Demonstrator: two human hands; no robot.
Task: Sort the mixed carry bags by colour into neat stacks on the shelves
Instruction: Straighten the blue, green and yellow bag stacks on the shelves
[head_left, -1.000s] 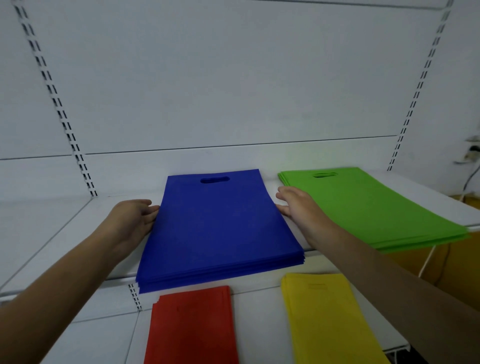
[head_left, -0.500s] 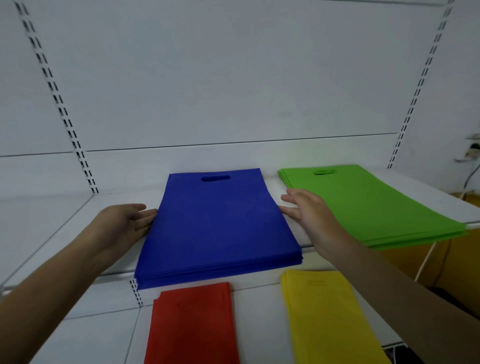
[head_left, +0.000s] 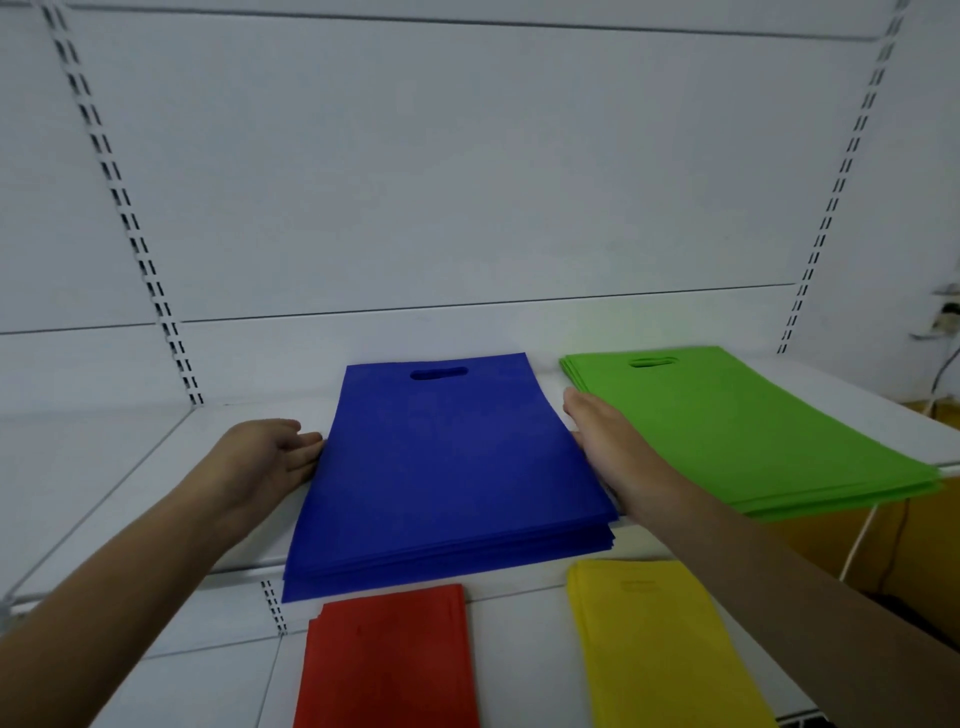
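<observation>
While both hands flank the blue stack (head_left: 452, 467) on the upper shelf (head_left: 130, 467), neither has hold of anything: the left hand (head_left: 265, 457) lies flat and open with its fingertips (head_left: 306, 452) against the stack's left edge, and the right hand (head_left: 608, 447) is open too, its palm edge set along the right side, in the gap between the blue bags and the green stack (head_left: 737, 426). My guess is that this is a squaring-up squeeze, and the sorting looks close to done — a red stack (head_left: 389, 660) and a yellow stack (head_left: 654, 644) lie on the lower shelf (head_left: 208, 686), each a single colour. The main risk is at the near end, where the blue stack juts past the shelf lip and its lower right corner is fanned out; pressing only at the sides could buckle the thin bags upward instead of aligning them, or nudge the overhanging end off. The green stack also overhangs at its near right corner, so a careless sweep of the right forearm (head_left: 753, 561) — it passes just beside that stack — might drag its top sheets askew.
</observation>
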